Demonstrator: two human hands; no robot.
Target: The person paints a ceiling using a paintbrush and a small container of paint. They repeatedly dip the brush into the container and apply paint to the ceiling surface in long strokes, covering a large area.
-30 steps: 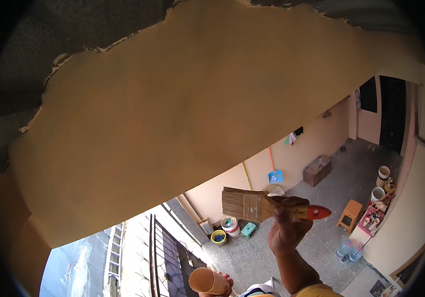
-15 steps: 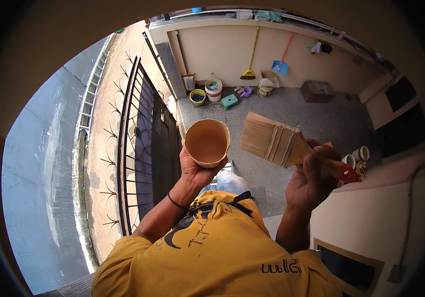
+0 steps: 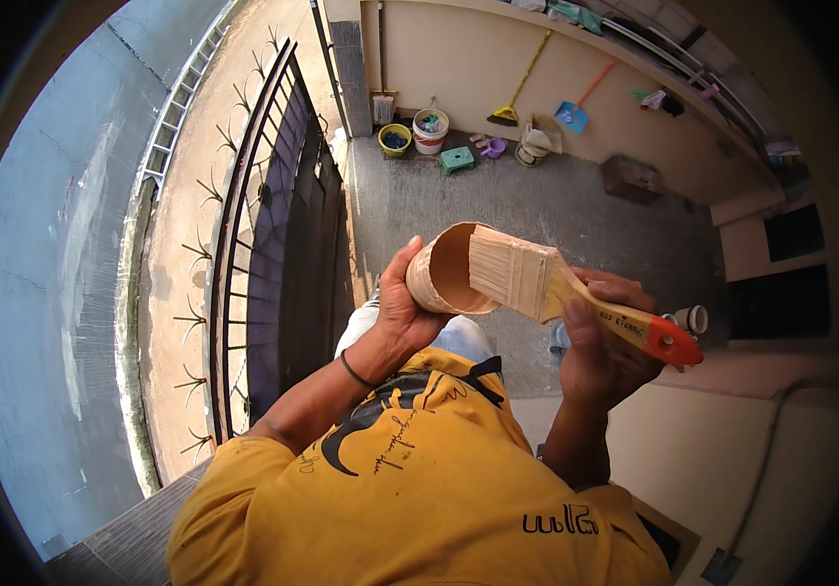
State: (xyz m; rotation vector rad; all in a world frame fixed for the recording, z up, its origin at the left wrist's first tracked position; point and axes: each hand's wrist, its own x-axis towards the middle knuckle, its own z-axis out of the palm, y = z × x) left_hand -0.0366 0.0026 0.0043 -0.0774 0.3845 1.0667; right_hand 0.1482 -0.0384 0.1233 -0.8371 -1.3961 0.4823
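Observation:
My left hand [image 3: 405,311] is closed round a paint-smeared cup [image 3: 426,282], tilted so its mouth faces right. Peach-tan paint coats the cup's inside. In my right hand [image 3: 607,344] is a wide paintbrush [image 3: 536,278] with a wooden handle and red tip. The tan-coated bristles point left and overlap the cup's rim; whether they touch it I cannot tell. Both hands are held out in front of my yellow shirt [image 3: 409,469], high above the ground.
Far below, a grey paved yard [image 3: 409,205] holds a white bucket [image 3: 430,137], a yellow basin [image 3: 394,140], a green stool [image 3: 457,159] and a brown box [image 3: 632,178]. A spiked metal gate [image 3: 244,254] stands at left. A broom [image 3: 505,114] and blue dustpan [image 3: 571,116] lean on the wall.
The cup has tipped from upright to facing right. The brush has moved left, bringing its bristles to the cup's mouth. My view has shifted and turned slightly.

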